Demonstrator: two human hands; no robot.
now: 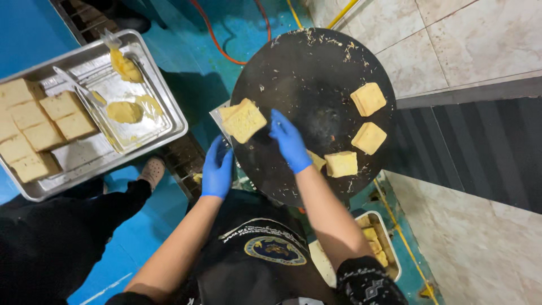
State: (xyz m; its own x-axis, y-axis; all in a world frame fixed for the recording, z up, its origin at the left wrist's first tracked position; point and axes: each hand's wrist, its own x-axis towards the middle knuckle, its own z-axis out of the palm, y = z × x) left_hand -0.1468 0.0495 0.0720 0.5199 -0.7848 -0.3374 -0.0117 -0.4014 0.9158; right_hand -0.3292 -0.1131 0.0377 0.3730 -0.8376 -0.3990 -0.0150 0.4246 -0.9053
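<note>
A round, black, crumb-flecked flat griddle (pixel 305 73) occupies the centre of the view. At its 9 o'clock edge sits a stack of pale yellow square bread slices (pixel 244 119), overhanging the rim slightly. The left hand in a blue glove (pixel 217 169) is at the stack's 7 o'clock, fingers pointing up toward it; whether they touch the underside cannot be told. The right hand in a blue glove (pixel 289 140) lies just at the stack's 3 o'clock, over the griddle, fingers extended and loosely spread, grasping nothing.

Three separate yellow bread squares rest on the griddle: one at 3 o'clock (pixel 368 99), one at 4 o'clock (pixel 369 138), one at 5 o'clock (pixel 341 164) (a further piece (pixel 317 160) is partly hidden beside the right wrist).

At the frame's 9 o'clock stands a large rectangular steel tray (pixel 84 158) carrying rows of cut bread slices (pixel 39 127) and a smaller steel pan (pixel 141 133) smeared with yellow paste, with a metal spatula (pixel 79 87) resting across it. At 5 o'clock, below the griddle, a white rectangular tub (pixel 387 243) holds more yellow pieces. The floor (pixel 214 62) is blue.
</note>
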